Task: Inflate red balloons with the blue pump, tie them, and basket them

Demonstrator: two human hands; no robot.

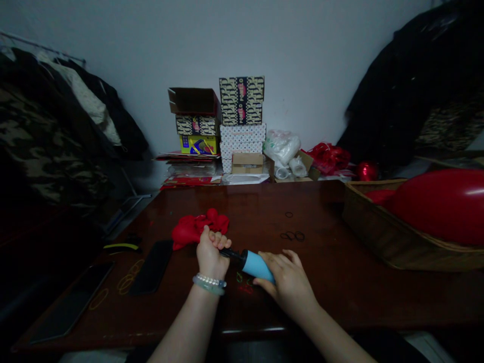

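Forearms (pixel 191 320) overhang glossy tabletop (pixel 340 297), grey wall (pixel 310 65) beyond, hands (pixel 291 282) clamped on a blue pump (pixel 258 265).

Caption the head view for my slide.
Left hand and right hand hold a blue pump over a dark table, with a red balloon in a basket.

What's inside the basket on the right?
The basket holds a large red balloon and another red item beside it; the bottom and anything underneath are covered.

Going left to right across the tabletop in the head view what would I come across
Outer dark flat device, inner dark flat device, left hand, blue pump, right hand, basket.
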